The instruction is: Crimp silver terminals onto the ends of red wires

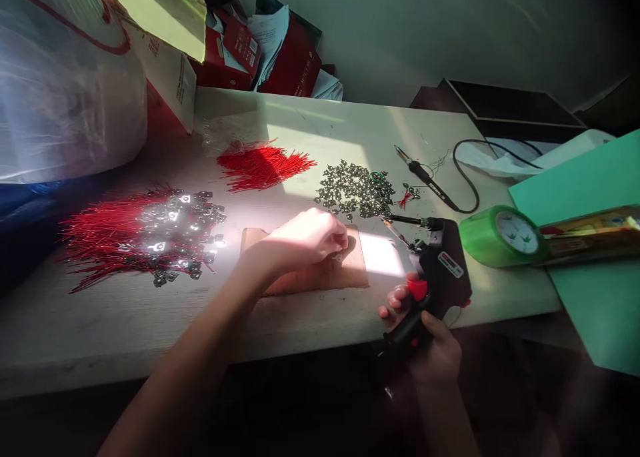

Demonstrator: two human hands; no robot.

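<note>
My left hand (320, 237) is closed in a pinch over a brown board (300, 282) near the table's front edge. Its fingertips are at a small metal part (338, 257) on the board; whether they grip it I cannot tell. My right hand (435, 350) is wrapped round the handle of a black soldering gun (447, 263) with a red trigger. The gun's metal tip (393, 227) points left, towards a heap of small dark metal parts (355, 189). A bundle of red wires (265, 167) lies behind the board.
At left lies a pile of red wires (110, 233) with metal pieces on their ends. A soldering iron (430, 180), its cord, and a green tape roll (503, 237) are at right. A big plastic bag (70, 90) and red boxes (295, 57) stand at the back left.
</note>
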